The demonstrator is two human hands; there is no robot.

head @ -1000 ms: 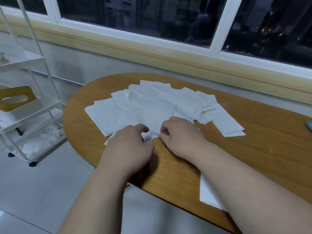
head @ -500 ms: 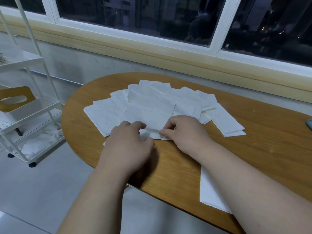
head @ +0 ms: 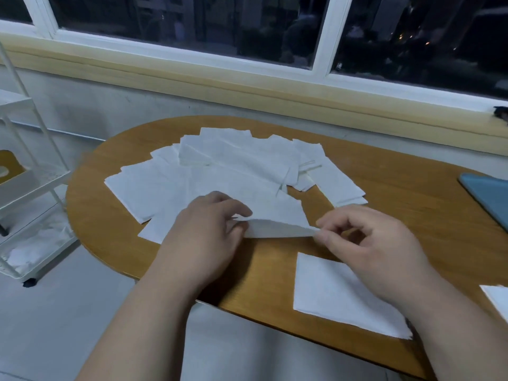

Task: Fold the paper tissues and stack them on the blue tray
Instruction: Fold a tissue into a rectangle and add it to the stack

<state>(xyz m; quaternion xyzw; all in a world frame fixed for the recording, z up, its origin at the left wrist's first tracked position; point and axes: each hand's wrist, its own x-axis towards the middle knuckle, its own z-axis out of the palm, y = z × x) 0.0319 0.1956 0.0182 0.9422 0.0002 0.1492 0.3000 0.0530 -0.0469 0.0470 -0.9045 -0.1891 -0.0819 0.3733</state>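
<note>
Several white paper tissues (head: 233,163) lie spread in an overlapping fan on the round wooden table (head: 398,193). My left hand (head: 203,235) pinches the near left corner of one tissue (head: 275,218), and my right hand (head: 365,243) pinches its near right corner, so its front edge is lifted off the table. A folded tissue (head: 330,292) lies flat near the table's front edge, partly under my right forearm. The blue tray (head: 489,196) shows at the far right edge, mostly cut off.
A white wire shelf cart (head: 30,188) stands on the floor to the left of the table. A window sill (head: 247,86) runs behind the table. Another white tissue corner (head: 497,298) shows at the right edge.
Both hands have pulled apart along the tissue's near edge and lifted it. The camera has swung right and down, bringing the blue tray and the folded tissue into view.
</note>
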